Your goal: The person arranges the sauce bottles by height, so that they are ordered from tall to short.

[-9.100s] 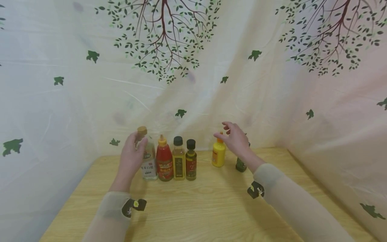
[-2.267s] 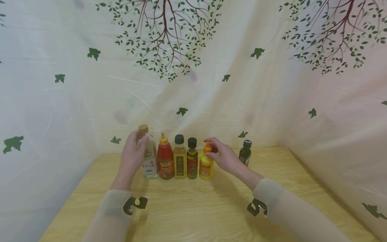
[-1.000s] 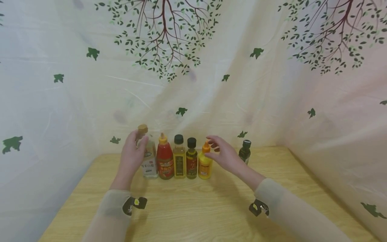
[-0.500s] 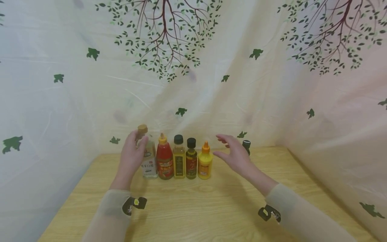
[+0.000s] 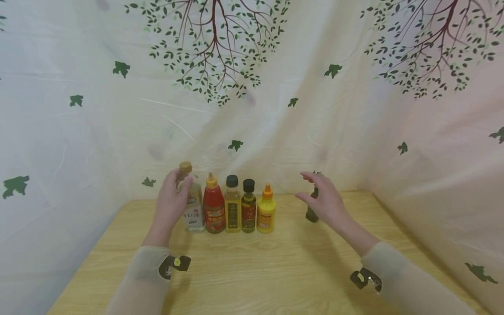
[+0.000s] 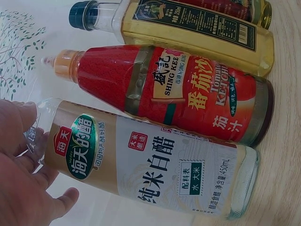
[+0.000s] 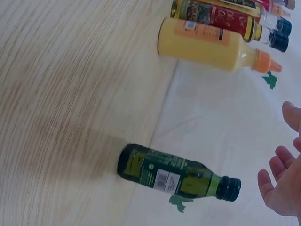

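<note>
My left hand holds a clear white-vinegar bottle by its neck, below the orange-brown cap; the bottle stands at the left end of a row. Beside it are a red ketchup bottle, a pale-yellow oil bottle, a smaller dark-capped oil bottle and a yellow squeeze bottle with an orange nozzle. My right hand, thumb and fingers spread apart and holding nothing, is nearest to a dark green glass bottle. In the head view that hand partly hides it.
All the bottles stand on a light wooden table. A pale curtain printed with leaves and branches hangs close behind them. The green bottle stands apart from the row, with a gap to the yellow bottle.
The yellow squeeze bottle has moved left to the row's right end. My right hand has since left it and moved right to the green bottle. The left hand keeps its place.
</note>
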{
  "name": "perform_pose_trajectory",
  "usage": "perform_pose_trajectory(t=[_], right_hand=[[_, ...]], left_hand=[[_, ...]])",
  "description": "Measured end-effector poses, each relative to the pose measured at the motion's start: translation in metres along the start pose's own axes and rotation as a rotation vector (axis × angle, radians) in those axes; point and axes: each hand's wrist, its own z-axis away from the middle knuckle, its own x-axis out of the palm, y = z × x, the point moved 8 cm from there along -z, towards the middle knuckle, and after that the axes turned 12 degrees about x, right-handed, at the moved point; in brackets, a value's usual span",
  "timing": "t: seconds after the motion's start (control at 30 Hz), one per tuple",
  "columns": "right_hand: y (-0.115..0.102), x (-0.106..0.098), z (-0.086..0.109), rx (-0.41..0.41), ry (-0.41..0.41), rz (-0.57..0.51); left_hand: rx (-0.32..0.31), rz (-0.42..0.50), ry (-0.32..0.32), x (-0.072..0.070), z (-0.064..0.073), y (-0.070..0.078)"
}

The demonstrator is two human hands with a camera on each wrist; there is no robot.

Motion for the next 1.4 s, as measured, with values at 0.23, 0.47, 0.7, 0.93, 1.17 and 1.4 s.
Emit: perform_pose_trajectory(t=[0.23, 0.47, 0.7, 0.93, 1.17, 1.4], right_hand=[[0.015, -0.013, -0.003, 0.020, 0.007, 0.031], [0.032, -0.023, -0.005, 0.079, -0.002, 0.036], [0.048, -0.024, -0.007, 0.142, -0.027, 0.057], [0.063, -0.022, -0.009, 0.175, -0.043, 0.037], [0.071, -0.018, -0.011, 0.198, -0.059, 0.038], [0.081, -0.011, -0.012, 0.224, -0.084, 0.037]], left_hand=[[-0.001, 0.000, 0.000, 0.000, -0.001, -0.001], [-0.006, -0.005, -0.009, 0.001, 0.000, -0.002], [-0.001, -0.015, -0.009, 0.001, -0.001, -0.002], [0.002, -0.043, -0.004, 0.000, -0.002, -0.003], [0.004, -0.039, -0.006, -0.001, -0.001, -0.001], [-0.006, -0.036, -0.005, 0.000, 0.000, -0.002]])
